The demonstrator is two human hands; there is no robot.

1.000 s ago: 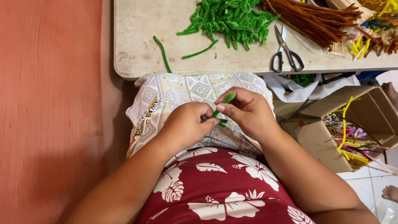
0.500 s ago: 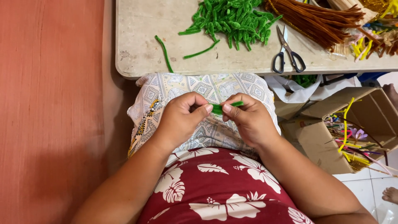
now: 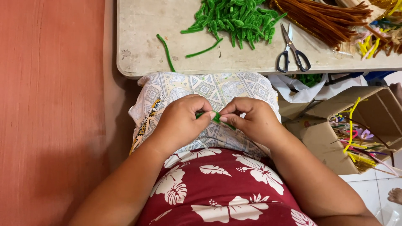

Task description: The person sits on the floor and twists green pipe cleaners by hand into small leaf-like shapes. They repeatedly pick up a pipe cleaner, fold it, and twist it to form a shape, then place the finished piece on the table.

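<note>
My left hand (image 3: 182, 121) and my right hand (image 3: 251, 119) meet over my lap, fingertips pinched together on a short green pipe cleaner piece (image 3: 216, 118). Only a small bit of the green shows between the fingers; the rest is hidden inside my hands. Under them lies a pale patterned cloth (image 3: 209, 90) over my knees. On the stone tabletop (image 3: 142, 46) ahead sits a pile of green pipe cleaner pieces (image 3: 234, 16), with two loose green pieces (image 3: 166, 52) nearer my left side.
Black-handled scissors (image 3: 292, 52) lie on the table at right, beside a bundle of brown pipe cleaners (image 3: 331, 19). An open cardboard box (image 3: 360, 125) with coloured pipe cleaners stands at my right. A white plastic bag (image 3: 293, 86) hangs under the table edge. Orange floor at left.
My hands have closed in on each other. The green piece that stuck out above my right fingers is now almost fully covered between the fingertips.
</note>
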